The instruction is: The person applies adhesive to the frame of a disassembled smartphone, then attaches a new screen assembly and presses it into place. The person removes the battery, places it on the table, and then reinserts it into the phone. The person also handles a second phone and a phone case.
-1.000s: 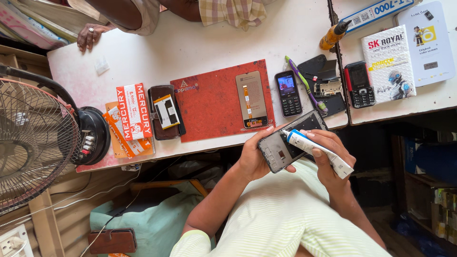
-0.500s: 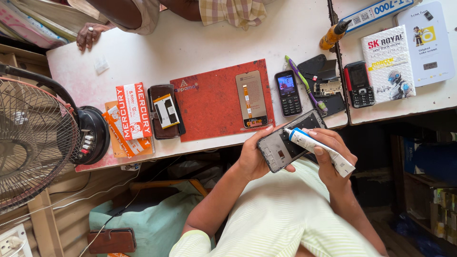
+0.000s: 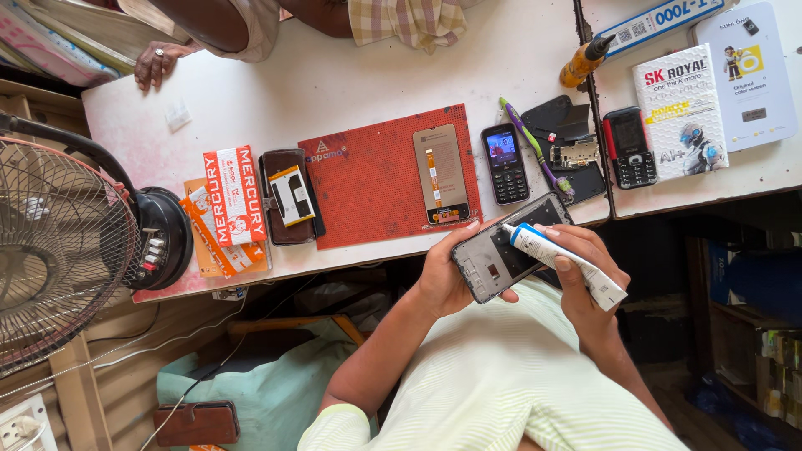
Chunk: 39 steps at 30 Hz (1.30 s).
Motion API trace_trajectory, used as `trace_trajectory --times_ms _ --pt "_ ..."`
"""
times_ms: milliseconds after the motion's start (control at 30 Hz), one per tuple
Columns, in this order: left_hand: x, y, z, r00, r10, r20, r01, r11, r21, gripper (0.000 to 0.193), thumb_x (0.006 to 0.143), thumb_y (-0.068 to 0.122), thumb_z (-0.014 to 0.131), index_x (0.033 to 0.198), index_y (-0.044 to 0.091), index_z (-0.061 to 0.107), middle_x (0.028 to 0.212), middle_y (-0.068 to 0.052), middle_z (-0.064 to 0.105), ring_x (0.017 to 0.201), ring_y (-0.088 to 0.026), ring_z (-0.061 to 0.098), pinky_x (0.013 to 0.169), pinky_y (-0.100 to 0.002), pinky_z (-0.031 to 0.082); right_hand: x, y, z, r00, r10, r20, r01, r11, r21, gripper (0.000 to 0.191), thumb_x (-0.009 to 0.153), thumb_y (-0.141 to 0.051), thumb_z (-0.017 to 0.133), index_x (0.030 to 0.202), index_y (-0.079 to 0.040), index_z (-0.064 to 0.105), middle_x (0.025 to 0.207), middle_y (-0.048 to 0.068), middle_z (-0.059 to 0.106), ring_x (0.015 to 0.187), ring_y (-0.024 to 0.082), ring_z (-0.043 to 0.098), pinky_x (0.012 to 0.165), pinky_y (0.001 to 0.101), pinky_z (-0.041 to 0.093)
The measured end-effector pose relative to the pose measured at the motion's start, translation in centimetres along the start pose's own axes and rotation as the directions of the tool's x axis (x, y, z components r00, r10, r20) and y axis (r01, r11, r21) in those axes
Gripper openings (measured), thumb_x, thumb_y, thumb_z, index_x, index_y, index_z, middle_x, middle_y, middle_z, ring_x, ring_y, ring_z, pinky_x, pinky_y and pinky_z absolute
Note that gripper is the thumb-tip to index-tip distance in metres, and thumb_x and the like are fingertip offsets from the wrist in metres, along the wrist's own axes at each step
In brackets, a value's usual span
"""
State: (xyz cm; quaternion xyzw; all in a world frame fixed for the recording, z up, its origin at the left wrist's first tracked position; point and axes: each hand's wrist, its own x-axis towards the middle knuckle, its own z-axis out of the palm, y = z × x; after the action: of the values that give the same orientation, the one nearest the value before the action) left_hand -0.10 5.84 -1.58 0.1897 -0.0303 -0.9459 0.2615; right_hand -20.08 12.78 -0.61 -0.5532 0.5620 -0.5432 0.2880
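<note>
Open tabletop at far centre, crowding near the front edge.

Bare white table (image 3: pixel 351 75) beyond red mat (image 3: pixel 376 179); boxes (image 3: pixel 230 209) and fan (image 3: pixel 75 250) blocking left, keypad phones (image 3: pixel 505 163), tools and booklets (image 3: pixel 681 108) crowding right, another person's hand (image 3: pixel 154 63) at far-left corner.

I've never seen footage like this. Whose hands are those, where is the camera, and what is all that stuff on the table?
The camera sits on a person's head, looking down at their own hands. The left hand holds an opened phone; the right hand presses a white glue tube against it. On the white table lie a red work mat, a small keypad phone and a phone screen part. A fan stands to the side. Another person's hand rests at the far edge.
</note>
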Motion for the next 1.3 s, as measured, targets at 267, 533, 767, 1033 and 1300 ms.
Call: trace_trajectory --times_ms 267,533,767,1033,1300 --pt "0.1 0.0 -0.2 1.0 0.008 0.031 -0.007 1.0 -0.011 0.064 0.113 0.043 0.036 0.161 0.001 0.038 0.141 -0.024 0.057 0.125 -0.037 0.061 0.084 -0.054 0.062 0.2 0.0 0.3 0.999 -0.036 0.007 0.036 0.999 0.006 0.032 0.108 -0.027 0.062 0.124 0.0 0.069 0.121 0.018 0.072 0.119 0.025 0.069 0.104 0.0363 0.057" --pt "0.1 0.0 0.0 1.0 0.001 0.024 -0.001 1.0 -0.008 0.064 0.113 0.043 0.035 0.161 0.001 0.037 0.144 -0.024 0.055 0.126 -0.037 0.061 0.083 -0.053 0.062 0.2 0.2 0.0 1.0 -0.015 -0.027 0.017 0.999 0.039 0.031 0.109 -0.026 0.062 0.125 0.0 0.068 0.124 0.019 0.071 0.118 0.023 0.069 0.103 0.0347 0.057" --pt "0.1 0.2 0.1 0.999 0.005 0.036 -0.005 1.0 0.006 0.063 0.113 0.042 0.034 0.161 0.001 0.037 0.146 -0.023 0.055 0.127 -0.037 0.061 0.083 -0.052 0.063 0.0 0.6 -0.2 0.999 0.008 -0.039 -0.007 0.999 0.032 0.031 0.109 -0.027 0.062 0.125 -0.001 0.069 0.124 0.018 0.07 0.117 0.022 0.069 0.101 0.0337 0.058" --pt "0.1 0.2 0.2 0.999 -0.005 0.044 0.005 1.0 0.001 0.064 0.113 0.043 0.034 0.161 0.001 0.037 0.146 -0.024 0.055 0.127 -0.037 0.062 0.084 -0.051 0.063 -0.1 1.0 -0.2 0.998 0.01 -0.056 -0.007 0.999 0.044 0.031 0.109 -0.027 0.062 0.126 -0.001 0.069 0.124 0.018 0.07 0.118 0.022 0.068 0.102 0.0334 0.057" --pt "0.1 0.2 0.1 0.999 0.001 0.04 -0.002 1.0 0.027 0.065 0.113 0.043 0.033 0.162 0.0 0.036 0.146 -0.024 0.055 0.127 -0.037 0.062 0.084 -0.051 0.062 -0.1 0.9 -0.4 0.998 0.022 -0.067 -0.019 0.999 0.034 0.03 0.11 -0.026 0.062 0.126 -0.001 0.069 0.125 0.017 0.07 0.12 0.022 0.067 0.105 0.0341 0.056"
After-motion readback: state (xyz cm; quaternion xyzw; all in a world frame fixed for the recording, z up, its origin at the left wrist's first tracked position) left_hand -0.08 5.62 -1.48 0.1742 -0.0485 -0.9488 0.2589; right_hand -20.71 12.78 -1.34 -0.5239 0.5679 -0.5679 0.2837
